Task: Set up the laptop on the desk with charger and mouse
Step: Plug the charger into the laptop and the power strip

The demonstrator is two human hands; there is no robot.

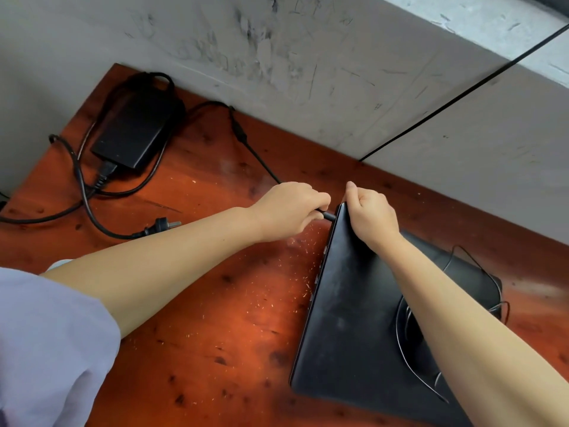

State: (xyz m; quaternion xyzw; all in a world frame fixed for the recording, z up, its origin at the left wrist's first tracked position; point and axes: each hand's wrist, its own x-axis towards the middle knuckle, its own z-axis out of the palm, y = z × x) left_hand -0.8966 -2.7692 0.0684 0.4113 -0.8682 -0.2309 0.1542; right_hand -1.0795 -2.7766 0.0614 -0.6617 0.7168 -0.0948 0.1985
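A closed black laptop (348,306) lies on the reddish wooden desk (215,318), right of centre. My right hand (372,218) grips its far left corner. My left hand (289,211) pinches the charger plug (328,216) against the laptop's left edge near that corner. The plug's thin cable (258,158) runs back to the black charger brick (132,131) at the far left of the desk. The mains cable loops beside the brick, and its wall plug (163,226) lies loose on the desk. A thin mouse wire (406,343) lies coiled on the laptop lid; the mouse itself is hidden.
A scuffed grey wall (308,57) runs along the desk's far edge. A black cable (462,94) crosses the wall diagonally at the upper right. Pale specks of debris are scattered on the desk left of the laptop. My lilac sleeve (46,349) fills the lower left corner.
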